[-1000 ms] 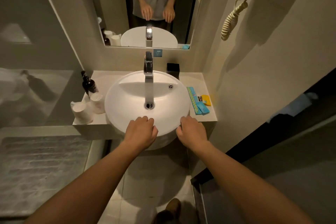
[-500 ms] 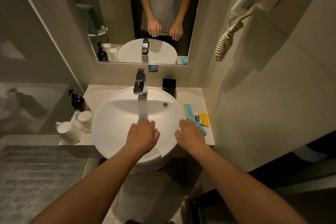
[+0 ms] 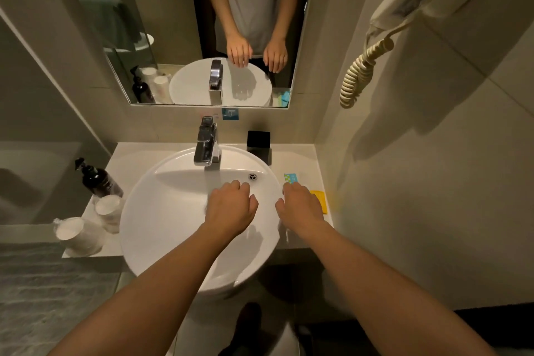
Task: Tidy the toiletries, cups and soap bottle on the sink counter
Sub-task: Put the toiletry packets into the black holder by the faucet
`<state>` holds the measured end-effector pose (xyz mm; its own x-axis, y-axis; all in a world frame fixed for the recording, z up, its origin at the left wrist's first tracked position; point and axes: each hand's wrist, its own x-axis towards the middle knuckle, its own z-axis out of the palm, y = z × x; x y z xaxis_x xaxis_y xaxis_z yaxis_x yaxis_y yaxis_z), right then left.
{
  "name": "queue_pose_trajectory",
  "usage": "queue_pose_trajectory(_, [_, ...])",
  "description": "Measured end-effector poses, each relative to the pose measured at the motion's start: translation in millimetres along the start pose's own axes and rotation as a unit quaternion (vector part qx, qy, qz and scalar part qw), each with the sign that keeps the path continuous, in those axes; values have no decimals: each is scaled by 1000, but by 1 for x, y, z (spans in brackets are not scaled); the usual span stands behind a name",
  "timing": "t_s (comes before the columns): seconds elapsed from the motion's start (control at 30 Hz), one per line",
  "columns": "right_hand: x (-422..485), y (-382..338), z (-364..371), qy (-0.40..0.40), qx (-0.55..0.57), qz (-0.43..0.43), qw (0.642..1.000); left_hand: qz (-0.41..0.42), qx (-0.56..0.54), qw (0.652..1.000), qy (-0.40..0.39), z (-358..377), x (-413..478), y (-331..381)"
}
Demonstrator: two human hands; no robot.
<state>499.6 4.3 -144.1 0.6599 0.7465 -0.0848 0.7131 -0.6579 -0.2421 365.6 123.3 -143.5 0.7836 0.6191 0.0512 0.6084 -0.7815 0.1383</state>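
A dark soap bottle with a pump stands at the left of the pale counter. Two wrapped white cups sit in front of it, one upright and one lying on its side. Blue and yellow toiletry packets lie on the counter right of the round white basin. My left hand hovers over the basin, fingers loosely curled and holding nothing. My right hand hangs over the basin's right rim, covering most of the packets, also holding nothing.
A chrome faucet rises at the back of the basin. A black square box stands behind it to the right. A mirror hangs above, and a wall hair dryer with a coiled cord hangs at the right.
Both hands have moved forward from the basin's near rim to over the bowl and its right rim. The camera has tilted up and come closer.
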Motion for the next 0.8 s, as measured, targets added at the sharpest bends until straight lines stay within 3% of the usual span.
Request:
queue_pose_trajectory(0.57, [115, 53, 28, -112, 4, 76, 991, -24, -71, 997, -30, 51, 118, -25])
queue_pose_trajectory(0.8, [141, 65, 45, -138, 22, 117, 983, -46, -72, 992, -96, 87, 136, -30])
